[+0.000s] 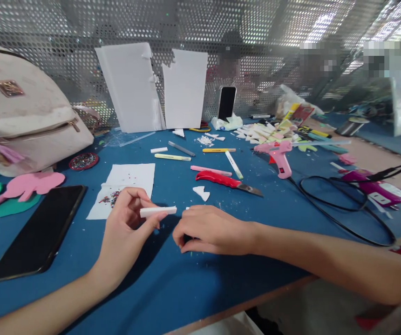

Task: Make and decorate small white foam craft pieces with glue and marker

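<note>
Between the thumb and fingers of my left hand (126, 232) is a small white foam strip (158, 211), held just above the blue table (116, 298). To its right, my right hand (214, 231) is low over the table with its fingers curled; a tiny white bit shows at its knuckles, and what its fingertips hold, if anything, is hidden. Behind my left hand lies a white paper (133, 174) with small coloured beads (111, 199). A white foam scrap (201, 193) and a red cutter knife (217, 179), its blade out, lie beyond my right hand.
A black phone (39, 232) and pink cutout (34, 184) lie left, before a white backpack (29, 107). Several markers (173, 157) lie mid-table. A pink glue gun (277, 156) with a looped black cable (340, 223) is right. White boards (186, 88) stand behind.
</note>
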Tool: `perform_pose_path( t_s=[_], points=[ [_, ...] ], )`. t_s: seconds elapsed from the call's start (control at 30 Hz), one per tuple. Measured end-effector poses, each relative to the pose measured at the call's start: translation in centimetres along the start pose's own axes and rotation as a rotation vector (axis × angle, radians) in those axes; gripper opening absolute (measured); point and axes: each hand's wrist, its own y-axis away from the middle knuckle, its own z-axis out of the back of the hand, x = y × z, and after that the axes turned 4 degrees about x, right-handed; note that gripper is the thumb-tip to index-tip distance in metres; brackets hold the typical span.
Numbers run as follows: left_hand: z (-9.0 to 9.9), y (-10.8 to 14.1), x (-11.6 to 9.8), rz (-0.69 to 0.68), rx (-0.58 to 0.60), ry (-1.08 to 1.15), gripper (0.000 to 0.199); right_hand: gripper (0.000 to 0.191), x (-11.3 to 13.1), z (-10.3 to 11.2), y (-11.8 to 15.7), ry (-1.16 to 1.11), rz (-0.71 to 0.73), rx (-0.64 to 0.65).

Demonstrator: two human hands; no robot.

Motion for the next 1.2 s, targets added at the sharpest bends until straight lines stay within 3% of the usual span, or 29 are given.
perform_pose_path(
  t_s=[0.73, 0.8, 0.93, 1.0, 1.2],
  points=[
    [0.0, -0.1, 0.1, -0.022, -0.023, -0.041, 0.027, 0.002, 0.4, 0.1, -0.4, 0.007, -0.025, 0.022],
    [0.0, -0.1, 0.1, -0.017, -0.018, -0.040, 0.026, 0.006, 0.4, 0.4, -0.3, -0.113, -0.080, -0.074],
    [0.1, 0.1, 0.3, -0.008, -0.001, -0.036, 0.026, 0.013, 0.2, 1.0, -0.3, -0.418, -0.222, -0.515],
    [0.0, 0.3, 0.3, -0.002, 0.013, -0.044, 0.027, 0.019, 0.1, 1.0, -0.4, -0.541, -0.263, -0.639],
    [-0.1, 0.9, 0.1, -0.002, 0.040, -0.069, 0.029, 0.028, 0.3, 0.5, -0.7, -0.678, -0.314, -0.592]
  ],
)
